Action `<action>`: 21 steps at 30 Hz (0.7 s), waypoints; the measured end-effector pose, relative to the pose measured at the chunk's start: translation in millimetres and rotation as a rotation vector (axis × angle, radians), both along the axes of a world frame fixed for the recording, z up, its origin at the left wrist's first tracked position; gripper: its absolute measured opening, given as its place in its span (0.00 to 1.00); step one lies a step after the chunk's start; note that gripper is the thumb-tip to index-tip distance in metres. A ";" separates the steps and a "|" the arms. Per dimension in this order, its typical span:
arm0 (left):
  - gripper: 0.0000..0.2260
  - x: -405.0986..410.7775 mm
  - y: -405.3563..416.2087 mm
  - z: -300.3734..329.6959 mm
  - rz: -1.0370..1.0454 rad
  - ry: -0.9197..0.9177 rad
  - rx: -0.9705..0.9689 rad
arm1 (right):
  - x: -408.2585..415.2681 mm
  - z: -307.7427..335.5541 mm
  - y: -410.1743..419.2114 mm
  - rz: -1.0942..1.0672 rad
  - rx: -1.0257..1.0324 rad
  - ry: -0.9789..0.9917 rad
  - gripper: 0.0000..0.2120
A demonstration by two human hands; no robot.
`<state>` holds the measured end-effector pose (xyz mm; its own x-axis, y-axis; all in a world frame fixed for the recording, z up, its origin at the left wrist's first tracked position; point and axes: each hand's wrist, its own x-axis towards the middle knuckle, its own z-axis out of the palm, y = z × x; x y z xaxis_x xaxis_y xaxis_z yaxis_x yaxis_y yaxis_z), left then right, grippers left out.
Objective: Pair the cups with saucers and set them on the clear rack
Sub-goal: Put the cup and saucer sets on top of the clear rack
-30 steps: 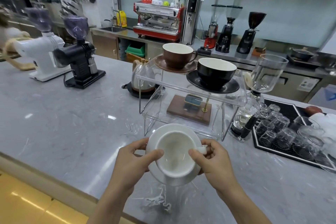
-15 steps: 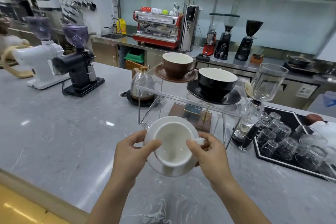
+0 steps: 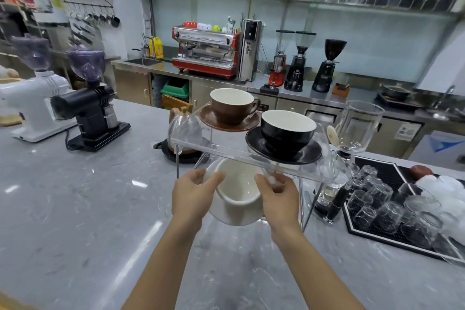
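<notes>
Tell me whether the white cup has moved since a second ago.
Yes. The white cup on its saucer has risen toward the clear rack; its far rim now sits behind the rack's front edge, where before it was below.

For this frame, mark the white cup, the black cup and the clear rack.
white cup [image 3: 239,185], head view: inside of the bowl, between the two hands.
black cup [image 3: 284,137], head view: dark outer wall, above its saucer.
clear rack [image 3: 226,150], head view: front edge of the top shelf.
</notes>
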<state>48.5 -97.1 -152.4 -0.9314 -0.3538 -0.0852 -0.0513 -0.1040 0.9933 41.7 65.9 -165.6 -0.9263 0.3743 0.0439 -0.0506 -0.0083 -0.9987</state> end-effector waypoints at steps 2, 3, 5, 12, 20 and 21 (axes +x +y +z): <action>0.31 -13.3 3.8 2.6 0.009 -0.008 -0.002 | -15.5 -3.0 -0.7 -0.057 0.006 -0.002 0.17; 0.28 -19.8 5.3 3.8 0.010 -0.010 -0.002 | -21.9 -4.4 -1.7 -0.077 0.007 -0.014 0.20; 0.24 -32.6 8.0 7.5 0.015 -0.013 0.014 | -33.4 -5.8 -5.0 -0.101 -0.006 -0.028 0.23; 0.11 -70.8 7.1 0.2 -0.049 -0.087 -0.028 | -63.5 -11.5 4.8 -0.093 0.023 -0.135 0.19; 0.14 -89.1 12.7 -6.6 -0.068 -0.126 -0.021 | -78.4 -20.1 8.4 -0.115 0.207 -0.229 0.36; 0.14 -91.8 12.9 -8.2 -0.063 -0.129 -0.020 | -79.6 -19.7 8.9 -0.107 0.224 -0.244 0.36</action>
